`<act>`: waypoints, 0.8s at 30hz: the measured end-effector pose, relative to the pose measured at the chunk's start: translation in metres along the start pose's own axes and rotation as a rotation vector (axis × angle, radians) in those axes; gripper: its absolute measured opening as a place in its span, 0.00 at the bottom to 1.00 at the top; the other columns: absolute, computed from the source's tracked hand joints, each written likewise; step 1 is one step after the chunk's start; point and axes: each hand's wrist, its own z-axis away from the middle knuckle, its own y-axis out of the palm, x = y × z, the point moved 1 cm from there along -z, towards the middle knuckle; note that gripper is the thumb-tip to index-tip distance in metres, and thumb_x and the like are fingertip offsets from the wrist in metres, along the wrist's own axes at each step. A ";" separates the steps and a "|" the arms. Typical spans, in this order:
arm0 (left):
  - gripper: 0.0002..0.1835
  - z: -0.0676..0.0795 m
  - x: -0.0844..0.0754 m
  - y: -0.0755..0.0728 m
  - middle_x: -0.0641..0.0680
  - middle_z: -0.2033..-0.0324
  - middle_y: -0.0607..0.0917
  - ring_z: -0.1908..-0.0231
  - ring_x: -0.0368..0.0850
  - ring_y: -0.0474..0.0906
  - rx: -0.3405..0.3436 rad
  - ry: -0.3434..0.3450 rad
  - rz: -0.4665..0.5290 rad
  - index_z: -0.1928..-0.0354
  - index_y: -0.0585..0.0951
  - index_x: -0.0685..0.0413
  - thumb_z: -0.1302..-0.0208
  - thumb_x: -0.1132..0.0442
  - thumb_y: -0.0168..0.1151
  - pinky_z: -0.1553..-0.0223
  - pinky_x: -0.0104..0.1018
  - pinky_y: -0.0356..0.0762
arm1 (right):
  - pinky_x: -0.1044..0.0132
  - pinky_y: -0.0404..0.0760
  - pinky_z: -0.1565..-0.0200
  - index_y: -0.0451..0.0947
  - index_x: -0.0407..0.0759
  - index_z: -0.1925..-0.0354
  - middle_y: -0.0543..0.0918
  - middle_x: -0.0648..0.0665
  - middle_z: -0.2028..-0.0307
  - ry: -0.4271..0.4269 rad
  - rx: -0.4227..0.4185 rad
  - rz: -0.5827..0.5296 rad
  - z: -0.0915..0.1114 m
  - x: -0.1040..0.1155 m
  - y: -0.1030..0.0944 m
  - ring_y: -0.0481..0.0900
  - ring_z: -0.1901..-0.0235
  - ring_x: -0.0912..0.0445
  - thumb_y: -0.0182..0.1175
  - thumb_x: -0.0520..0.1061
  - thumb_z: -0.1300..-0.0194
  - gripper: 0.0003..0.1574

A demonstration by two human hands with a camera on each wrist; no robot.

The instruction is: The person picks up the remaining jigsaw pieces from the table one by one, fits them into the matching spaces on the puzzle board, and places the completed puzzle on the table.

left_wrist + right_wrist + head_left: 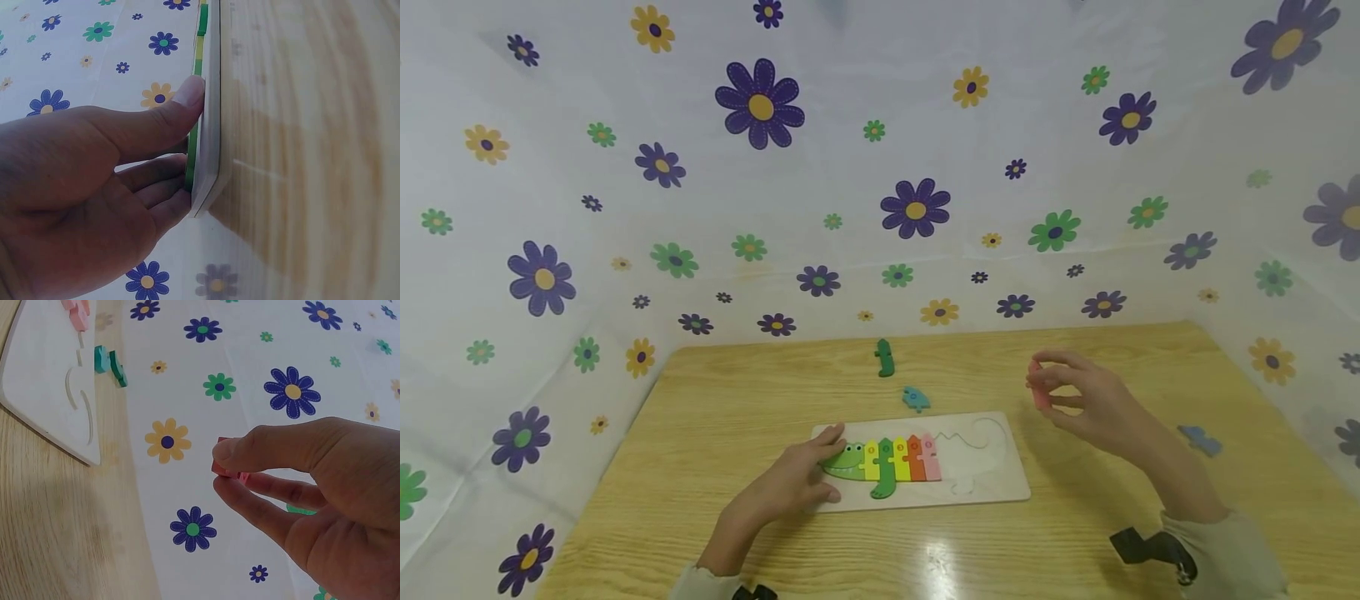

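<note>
My right hand (1093, 404) is raised above the table's right side, pinching a pinkish-red puzzle piece (1039, 386) between thumb and fingertips. The right wrist view shows this puzzle piece (226, 464) partly covered by the thumb. My left hand (793, 473) rests on the left end of a pale wooden puzzle board (917, 493), thumb and fingertips touching its surface around a green crocodile head (847, 461). Coloured body pieces stand in a row beside the head, ending at a pink piece (930, 458). To their right, the board shows bare tail and leg outlines.
Behind the board lie a blue puzzle piece (915, 399) and a dark green puzzle piece (885, 357). Another blue puzzle piece (1200, 440) lies right of my right forearm. White flower-patterned cloth (850, 183) hangs around the wooden table (737, 392).
</note>
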 end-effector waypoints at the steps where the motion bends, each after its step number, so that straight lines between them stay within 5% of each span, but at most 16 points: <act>1: 0.38 0.000 0.000 0.000 0.64 0.23 0.59 0.23 0.62 0.53 -0.001 -0.001 0.001 0.29 0.70 0.70 0.40 0.66 0.75 0.27 0.57 0.57 | 0.59 0.90 0.65 0.85 0.37 0.54 0.79 0.33 0.43 0.003 0.007 -0.012 0.000 0.001 0.000 0.86 0.61 0.46 0.76 0.21 0.56 0.29; 24: 0.37 0.002 -0.002 -0.002 0.64 0.23 0.59 0.23 0.62 0.53 0.008 0.006 -0.004 0.30 0.70 0.70 0.39 0.66 0.74 0.27 0.58 0.57 | 0.60 0.90 0.65 0.85 0.35 0.53 0.79 0.34 0.44 -0.034 0.044 -0.073 -0.003 0.011 0.009 0.87 0.60 0.47 0.73 0.19 0.54 0.28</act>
